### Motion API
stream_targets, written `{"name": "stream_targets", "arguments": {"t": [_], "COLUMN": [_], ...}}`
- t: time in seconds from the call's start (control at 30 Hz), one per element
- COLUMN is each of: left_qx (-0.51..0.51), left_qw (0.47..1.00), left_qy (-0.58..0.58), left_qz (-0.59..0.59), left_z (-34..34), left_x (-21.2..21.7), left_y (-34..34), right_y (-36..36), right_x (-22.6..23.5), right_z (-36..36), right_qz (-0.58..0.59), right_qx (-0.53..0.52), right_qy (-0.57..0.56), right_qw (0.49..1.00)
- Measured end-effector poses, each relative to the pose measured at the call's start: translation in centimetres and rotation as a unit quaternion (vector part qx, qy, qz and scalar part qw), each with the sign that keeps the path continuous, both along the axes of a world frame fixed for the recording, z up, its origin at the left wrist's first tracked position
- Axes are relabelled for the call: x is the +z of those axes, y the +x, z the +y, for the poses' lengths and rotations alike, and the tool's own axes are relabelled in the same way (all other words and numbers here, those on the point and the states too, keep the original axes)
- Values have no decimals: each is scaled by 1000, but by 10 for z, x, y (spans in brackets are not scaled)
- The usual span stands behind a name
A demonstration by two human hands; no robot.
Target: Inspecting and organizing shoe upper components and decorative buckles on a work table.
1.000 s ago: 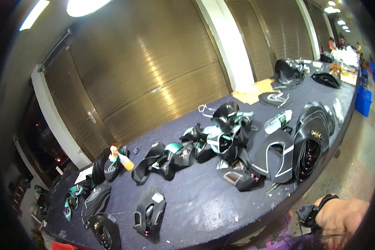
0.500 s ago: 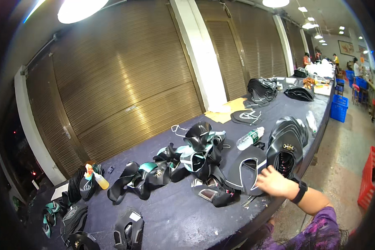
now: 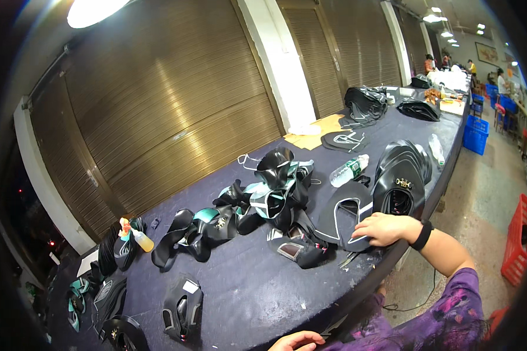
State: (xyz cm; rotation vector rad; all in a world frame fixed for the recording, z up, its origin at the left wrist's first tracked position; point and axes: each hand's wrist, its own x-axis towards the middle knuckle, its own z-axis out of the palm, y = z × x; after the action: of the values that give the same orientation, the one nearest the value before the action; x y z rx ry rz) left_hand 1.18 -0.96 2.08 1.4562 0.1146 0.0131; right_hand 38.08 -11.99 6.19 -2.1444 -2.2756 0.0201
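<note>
My right hand (image 3: 385, 230) reaches over the table's front edge onto a flat black shoe upper (image 3: 329, 221) with white edging and a cut-out middle. Its fingers are bent together at the near side of that piece and appear to pinch it; the thumb is mostly hidden. Just behind it stands a fanned stack of black uppers (image 3: 399, 161), the front one bearing a gold buckle. At the bottom edge my left hand (image 3: 298, 341) is partly in view, fingers extended and apart, with nothing in them. A small metal tool (image 3: 349, 259) lies beside the right hand.
A heap of black and teal shoe uppers (image 3: 275, 202) fills the table's middle. A clear plastic bottle (image 3: 349, 170) lies behind the white-edged upper. At left stands a yellow spray bottle (image 3: 142, 240). Baskets, one red (image 3: 516, 245) and one blue (image 3: 476, 134), stand on the floor at right.
My left hand has come into view at the bottom edge. My right hand's fingers have drawn together on the upper. The whole view has shifted slightly.
</note>
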Motion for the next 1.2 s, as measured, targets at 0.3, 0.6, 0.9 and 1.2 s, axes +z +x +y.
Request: {"name": "stream_targets", "arguments": {"t": [0.3,0.6,0.9,1.2], "left_qx": [-16,97,121,463], "left_qw": [1000,988,898,848], "left_qy": [-6,-121,-340,-249], "left_qz": [24,-25,-254,-61], "left_z": [-5,1,2,17], "left_x": [10,-20,-47,-29], "left_y": [13,16,-20,-19], "right_y": [-14,-48,-219,-159], "right_x": [-84,75,-18,8], "right_z": [29,14,54,-7], "right_qz": [-293,68,459,501], "right_qx": [-120,-149,271,168], "right_qy": [55,493,91,57], "right_qw": [947,854,841,847]}}
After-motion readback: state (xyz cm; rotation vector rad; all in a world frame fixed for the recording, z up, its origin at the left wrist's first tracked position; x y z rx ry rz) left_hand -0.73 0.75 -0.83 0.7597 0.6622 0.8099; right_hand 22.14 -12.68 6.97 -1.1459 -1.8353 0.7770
